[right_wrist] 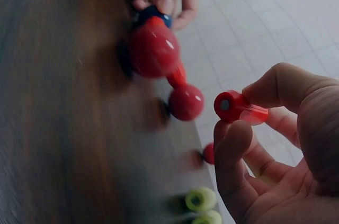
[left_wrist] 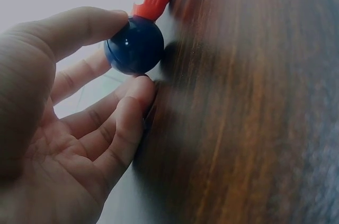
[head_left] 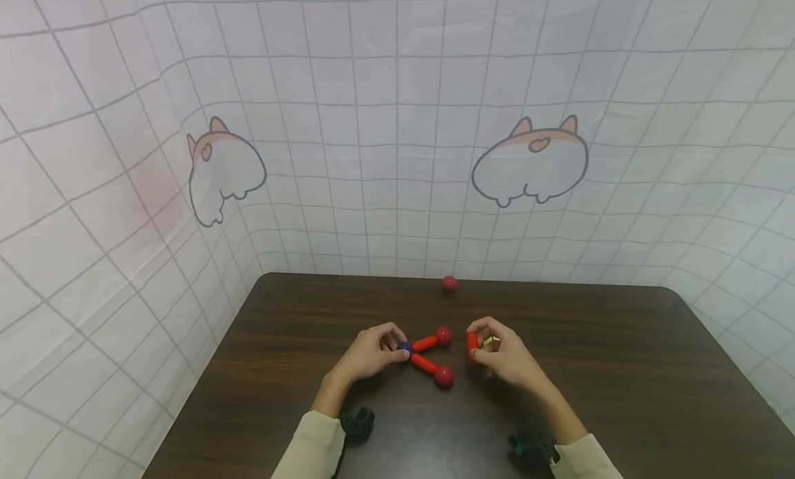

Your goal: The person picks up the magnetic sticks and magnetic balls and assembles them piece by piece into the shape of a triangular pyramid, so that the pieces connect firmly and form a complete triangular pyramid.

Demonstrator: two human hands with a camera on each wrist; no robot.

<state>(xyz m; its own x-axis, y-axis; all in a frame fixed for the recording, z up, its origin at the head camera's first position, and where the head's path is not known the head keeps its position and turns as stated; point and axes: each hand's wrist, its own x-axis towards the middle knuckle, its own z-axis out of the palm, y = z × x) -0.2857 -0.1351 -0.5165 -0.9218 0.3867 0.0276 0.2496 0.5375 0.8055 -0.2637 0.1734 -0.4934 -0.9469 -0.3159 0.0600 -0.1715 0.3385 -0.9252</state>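
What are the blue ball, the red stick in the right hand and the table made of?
Blue ball: glossy, perhaps plastic or painted metal; a bright highlight shows.
Red stick: probably smooth plastic; solid red, with a gray, metal-looking disc in its end.
Table: wood or laminate, slightly shiny; brown grain streaks show.

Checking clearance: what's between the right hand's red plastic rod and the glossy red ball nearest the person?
In head view, only bare dark wood-grain tabletop separates rod from ball.
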